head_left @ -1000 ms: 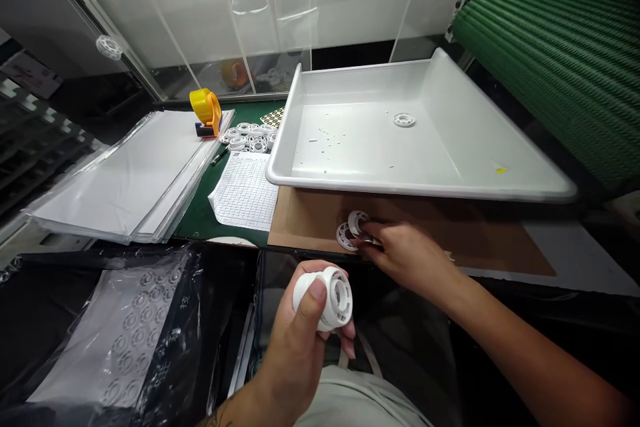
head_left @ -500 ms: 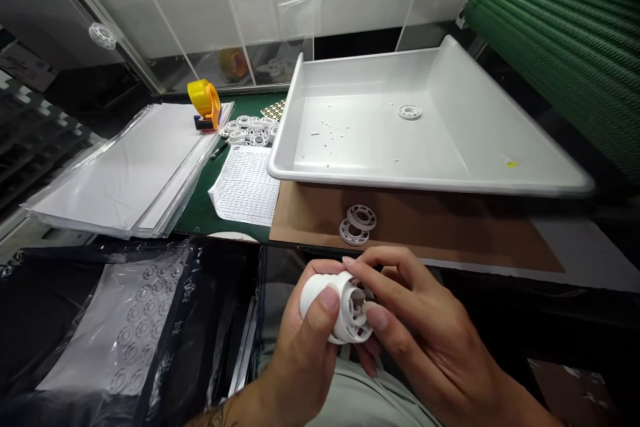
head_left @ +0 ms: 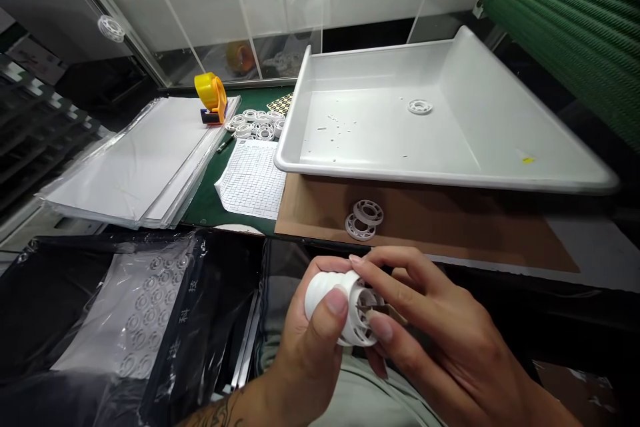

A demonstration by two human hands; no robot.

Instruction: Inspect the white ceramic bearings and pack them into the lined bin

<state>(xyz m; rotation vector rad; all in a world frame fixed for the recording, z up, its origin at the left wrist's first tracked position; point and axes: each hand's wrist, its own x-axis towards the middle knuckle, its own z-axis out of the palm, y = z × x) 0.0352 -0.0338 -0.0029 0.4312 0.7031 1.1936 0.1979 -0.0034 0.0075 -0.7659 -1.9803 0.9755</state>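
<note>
A stack of white plastic rings is wrapped in the fingers of my left hand, thumb across its side. The open, spoked face of the stack points right. My right hand pinches a thin, blade-like tool between thumb and fingers, its tip at the end ring's face. The right index fingertip rests on the stack's upper rim. Beyond the hands, two white rings overlap on the brown cardboard.
A white tray holds one ring and small scraps. Left of it are a gridded sheet, several rings, a tape dispenser and bagged white sheets. A green ribbed belt is upper right.
The thin tool now shows between my right fingers at the end ring. The stack is turned slightly, and the whole view has shifted a little.
</note>
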